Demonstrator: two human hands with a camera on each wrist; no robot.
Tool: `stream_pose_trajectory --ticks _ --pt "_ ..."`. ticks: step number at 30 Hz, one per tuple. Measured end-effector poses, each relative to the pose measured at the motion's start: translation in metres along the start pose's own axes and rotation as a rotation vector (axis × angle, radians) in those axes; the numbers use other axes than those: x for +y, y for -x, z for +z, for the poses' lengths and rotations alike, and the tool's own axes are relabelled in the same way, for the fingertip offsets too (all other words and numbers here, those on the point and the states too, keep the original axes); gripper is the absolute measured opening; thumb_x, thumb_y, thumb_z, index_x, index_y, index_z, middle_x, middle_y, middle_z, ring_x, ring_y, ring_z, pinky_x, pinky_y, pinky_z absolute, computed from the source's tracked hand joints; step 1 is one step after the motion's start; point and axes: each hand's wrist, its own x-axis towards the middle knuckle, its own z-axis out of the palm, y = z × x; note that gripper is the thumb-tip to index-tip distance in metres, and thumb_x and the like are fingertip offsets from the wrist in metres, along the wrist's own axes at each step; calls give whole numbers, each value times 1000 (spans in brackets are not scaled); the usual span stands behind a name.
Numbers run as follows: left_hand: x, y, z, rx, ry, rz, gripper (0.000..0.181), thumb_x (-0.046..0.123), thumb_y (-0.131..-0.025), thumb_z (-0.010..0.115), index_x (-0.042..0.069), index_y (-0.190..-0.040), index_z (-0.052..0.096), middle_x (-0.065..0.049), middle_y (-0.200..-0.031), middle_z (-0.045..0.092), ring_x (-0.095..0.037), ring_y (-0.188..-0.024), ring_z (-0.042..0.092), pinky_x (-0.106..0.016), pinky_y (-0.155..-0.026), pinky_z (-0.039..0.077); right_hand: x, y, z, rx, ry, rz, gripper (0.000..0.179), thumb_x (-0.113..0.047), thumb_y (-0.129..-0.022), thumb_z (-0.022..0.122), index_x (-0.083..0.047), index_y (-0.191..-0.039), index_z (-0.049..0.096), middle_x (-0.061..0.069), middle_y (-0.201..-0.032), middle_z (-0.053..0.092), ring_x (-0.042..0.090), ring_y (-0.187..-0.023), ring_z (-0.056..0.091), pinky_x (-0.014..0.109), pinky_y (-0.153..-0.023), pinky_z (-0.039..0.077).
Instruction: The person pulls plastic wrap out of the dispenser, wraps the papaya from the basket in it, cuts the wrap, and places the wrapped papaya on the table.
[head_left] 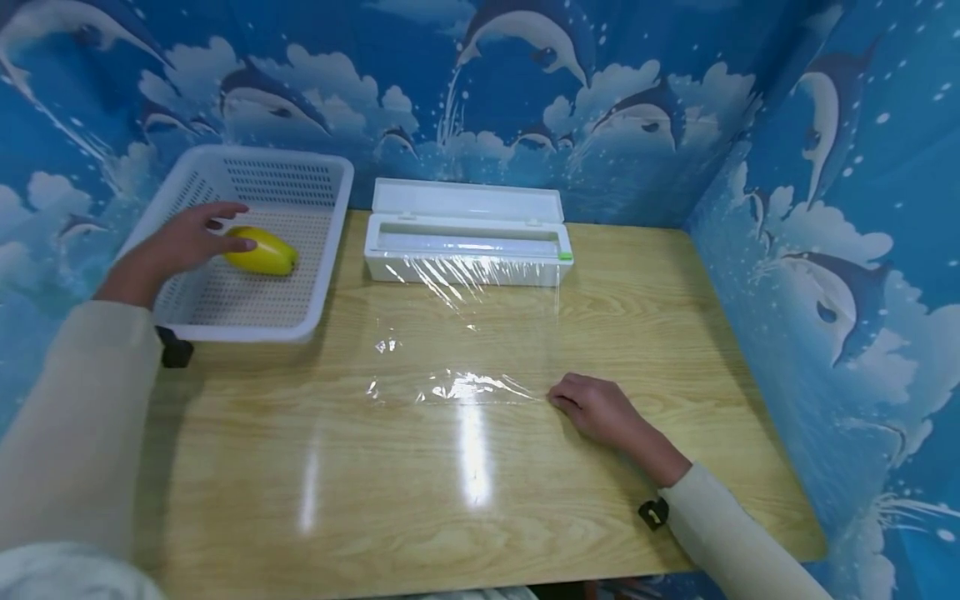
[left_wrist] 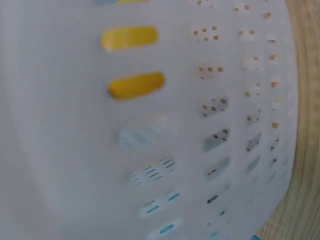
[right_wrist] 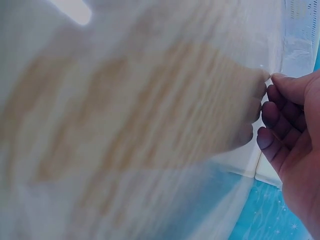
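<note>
My left hand [head_left: 191, 242] reaches into the white basket [head_left: 318, 308], thumb overlapping the near end of a smooth, long yellow fruit [head_left: 272, 254] and the fingers spread above it. In the left wrist view the basket's slotted wall [left_wrist: 75, 150] fills most of the picture, with yellow showing through some slots; the hand itself is hidden. A sheet of clear cling film [head_left: 480, 387] stretches over the table from a white dispenser box [head_left: 397, 271]. At its front right corner my right hand [head_left: 596, 408] pinches the edge, fingers curled, thumb against the index finger.
Behind the film roll, the dispenser's lid [head_left: 465, 198] stands open, and a green piece [head_left: 565, 256] sits at its right end. The wood-grain table [head_left: 360, 500] meets a blue dolphin-print curtain [head_left: 420, 75] at the back and right.
</note>
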Motion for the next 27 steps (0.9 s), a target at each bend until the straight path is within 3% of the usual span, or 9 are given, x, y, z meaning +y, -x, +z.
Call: stream_pose_trajectory --ticks 5,13,20,27 --pt "-6 -5 -1 -25 -1 -14 86 50 -99 59 10 -161 15 -31 -164 9 -57 -142 18 -77 -109 22 0 0 0 -8 -1 10 5 -10 -89 75 -12 -94 77 -5 -86 70 8 -76 66 29 -65 56" --pt "-13 -15 7 -67 -39 28 86 41 -99 62 6 -161 14 -31 -164 6 -58 -143 15 -76 -111 18 -1 1 0 4 -17 31 4 -10 -91 74 -13 -93 76 -6 -86 70 7 -76 65 30 -66 55" --pt "-17 -25 17 -43 -58 61 86 35 -99 66 1 -159 15 -32 -162 13 -55 -146 15 -72 -116 13 -2 2 0 8 -36 46 4 -11 -91 73 -14 -93 75 -6 -85 68 6 -72 61 30 -64 53" --pt "-20 -24 19 -57 -62 57 93 38 -97 68 2 -160 10 -34 -161 13 -56 -143 17 -73 -116 13 -2 1 0 14 -36 46 5 -10 -89 76 -14 -93 75 -5 -85 69 6 -73 62 30 -64 54"
